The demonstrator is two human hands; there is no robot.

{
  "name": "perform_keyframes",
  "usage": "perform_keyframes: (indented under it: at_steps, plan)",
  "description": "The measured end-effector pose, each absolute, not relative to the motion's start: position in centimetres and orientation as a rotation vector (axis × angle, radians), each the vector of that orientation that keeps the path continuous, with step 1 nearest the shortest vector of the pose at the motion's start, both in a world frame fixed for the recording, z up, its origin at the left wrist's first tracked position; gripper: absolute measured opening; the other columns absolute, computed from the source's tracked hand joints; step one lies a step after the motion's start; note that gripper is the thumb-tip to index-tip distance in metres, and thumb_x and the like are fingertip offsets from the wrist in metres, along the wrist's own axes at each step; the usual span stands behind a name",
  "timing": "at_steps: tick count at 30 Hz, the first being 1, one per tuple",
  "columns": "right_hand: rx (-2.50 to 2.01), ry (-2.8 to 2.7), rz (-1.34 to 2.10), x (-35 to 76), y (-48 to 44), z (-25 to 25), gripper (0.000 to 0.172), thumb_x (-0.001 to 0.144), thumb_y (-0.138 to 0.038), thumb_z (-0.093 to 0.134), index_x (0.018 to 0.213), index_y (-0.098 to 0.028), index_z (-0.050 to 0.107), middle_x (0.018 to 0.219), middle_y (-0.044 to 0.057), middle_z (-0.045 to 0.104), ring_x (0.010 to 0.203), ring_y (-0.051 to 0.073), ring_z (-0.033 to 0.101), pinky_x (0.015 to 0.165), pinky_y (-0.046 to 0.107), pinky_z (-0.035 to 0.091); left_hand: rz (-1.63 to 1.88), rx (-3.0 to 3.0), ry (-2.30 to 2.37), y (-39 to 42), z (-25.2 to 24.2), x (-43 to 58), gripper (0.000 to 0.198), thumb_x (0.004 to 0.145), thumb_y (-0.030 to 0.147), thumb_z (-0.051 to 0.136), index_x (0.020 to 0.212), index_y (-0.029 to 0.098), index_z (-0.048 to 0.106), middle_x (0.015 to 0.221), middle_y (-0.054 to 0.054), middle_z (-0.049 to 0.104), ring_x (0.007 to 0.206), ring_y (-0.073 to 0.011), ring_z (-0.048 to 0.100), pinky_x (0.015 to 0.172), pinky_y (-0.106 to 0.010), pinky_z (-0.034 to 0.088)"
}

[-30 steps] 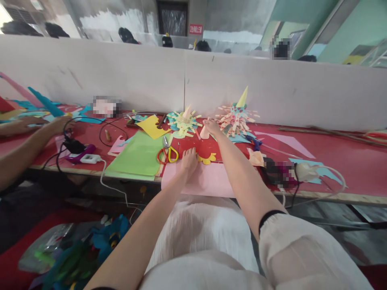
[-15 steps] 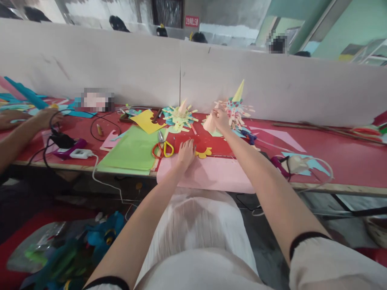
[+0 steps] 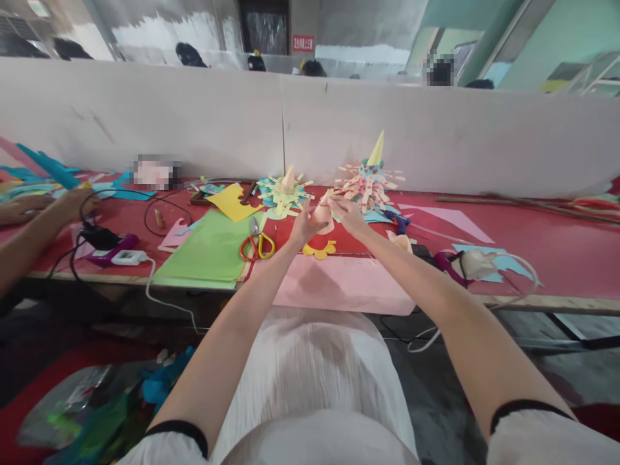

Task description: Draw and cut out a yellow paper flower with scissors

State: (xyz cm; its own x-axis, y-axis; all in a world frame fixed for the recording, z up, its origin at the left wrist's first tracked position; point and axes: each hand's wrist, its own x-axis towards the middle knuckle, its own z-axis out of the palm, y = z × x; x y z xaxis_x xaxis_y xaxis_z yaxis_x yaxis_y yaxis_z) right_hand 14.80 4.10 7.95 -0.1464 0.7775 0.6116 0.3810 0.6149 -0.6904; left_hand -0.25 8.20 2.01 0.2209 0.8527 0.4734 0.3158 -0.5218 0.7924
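A peach paper cone (image 3: 323, 223) stands between my two hands above the red tabletop. My left hand (image 3: 306, 225) curls its fingers round the cone's left side. At the upper right of the cone, the fingers of my right hand (image 3: 349, 216) are pinched near its tip. Just below lies a yellow scalloped paper cutout (image 3: 320, 250), close to the edge of a pink paper sheet (image 3: 343, 284). Scissors (image 3: 256, 244) with one red and one yellow handle rest left of my hands. Behind them stand two fringed paper figures with cone tops, one greenish (image 3: 283, 192), one pink (image 3: 371, 184).
Green paper sheets (image 3: 201, 255) and a yellow sheet (image 3: 235, 201) lie to the left. A blue glue gun (image 3: 398, 221) sits at right near a purple power strip (image 3: 448, 263) with cords. A co-worker's hand (image 3: 77, 200) is at far left. A white partition (image 3: 194, 123) stands behind.
My right hand has brought the peach cone forward and left from beside the pink figure. My left hand has risen from the tabletop to the cone.
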Motion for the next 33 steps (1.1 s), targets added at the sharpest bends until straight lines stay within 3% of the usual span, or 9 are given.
perform_keyframes:
  at_steps: [4,7,9,18,33]
  plan:
    - [-0.912,-1.691,0.504,13.9,3.6,7.6,0.034,0.081,-0.052,0.054,0.074,-0.021,0.067,0.1,0.006,0.068,0.103,0.022,0.06,0.093,0.036,0.044,1.19,1.996,1.191,7.3,2.2,-0.6,0.049,0.071,0.024,0.068,0.118,0.018,0.054,0.1,-0.006,0.066,0.092,-0.0192,0.061,0.082,-0.03,0.046]
    - [-0.906,-1.573,0.523,13.3,3.6,7.2,0.029,0.077,-0.05,0.06,0.089,-0.023,0.063,0.102,0.006,0.067,0.1,0.02,0.062,0.088,0.034,0.047,1.146,2.085,1.3,6.7,2.0,-0.3,0.026,0.07,0.025,0.068,0.094,0.017,0.062,0.087,-0.005,0.067,0.083,-0.0199,0.061,0.08,-0.032,0.046]
    - [-0.908,-1.56,0.508,13.2,3.7,7.0,0.03,0.077,-0.048,0.062,0.094,-0.024,0.062,0.102,0.005,0.067,0.1,0.019,0.062,0.089,0.035,0.047,1.128,2.141,1.377,6.5,1.8,-0.1,0.02,0.07,0.026,0.067,0.087,0.017,0.062,0.086,-0.006,0.067,0.086,-0.0215,0.061,0.084,-0.035,0.045]
    - [-1.002,-1.591,0.511,13.9,4.2,6.5,0.029,0.075,-0.05,0.062,0.07,-0.022,0.066,0.085,0.004,0.071,0.092,0.023,0.064,0.089,0.041,0.047,1.081,2.144,1.423,5.9,1.6,-0.1,0.027,0.073,0.024,0.065,0.099,0.018,0.062,0.099,-0.007,0.068,0.097,-0.023,0.061,0.098,-0.04,0.037]
    - [-0.979,-1.554,0.518,13.5,4.3,6.4,0.021,0.077,-0.043,0.064,0.075,-0.023,0.07,0.088,0.004,0.071,0.099,0.024,0.062,0.093,0.041,0.044,1.087,2.119,1.388,5.7,1.7,-0.4,0.032,0.072,0.022,0.067,0.103,0.017,0.062,0.103,-0.008,0.067,0.099,-0.0233,0.06,0.095,-0.038,0.04]
